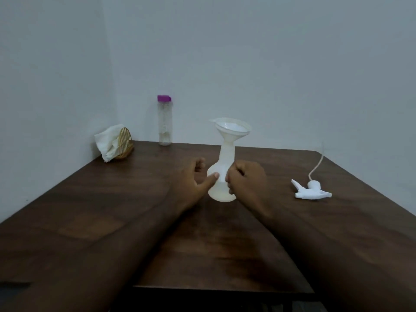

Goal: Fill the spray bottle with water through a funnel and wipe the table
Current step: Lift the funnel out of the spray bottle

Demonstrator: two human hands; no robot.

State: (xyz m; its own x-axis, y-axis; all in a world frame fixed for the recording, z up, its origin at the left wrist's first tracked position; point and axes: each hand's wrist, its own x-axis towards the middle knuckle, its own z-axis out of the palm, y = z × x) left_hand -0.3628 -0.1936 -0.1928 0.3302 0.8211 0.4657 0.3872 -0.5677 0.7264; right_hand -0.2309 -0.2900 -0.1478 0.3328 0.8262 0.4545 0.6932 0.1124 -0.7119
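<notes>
A translucent white spray bottle (pixel 221 167) stands upright in the middle of the dark wooden table (pixel 101 212), with a white funnel (pixel 233 129) seated in its neck. My left hand (pixel 191 179) is just left of the bottle. Its thumb tip rests on the bottle's side and its fingers curl away from it. My right hand (pixel 247 179) is a loose fist against the bottle's right side, not wrapped around it. The white spray head (pixel 311 191) with its dip tube (pixel 317 163) lies on the table to the right.
A clear water bottle with a purple cap (pixel 165 122) stands at the back by the wall. A wicker holder (pixel 126 140) with white tissues (pixel 108 143) sits in the back left corner. The table's front edge is close to me.
</notes>
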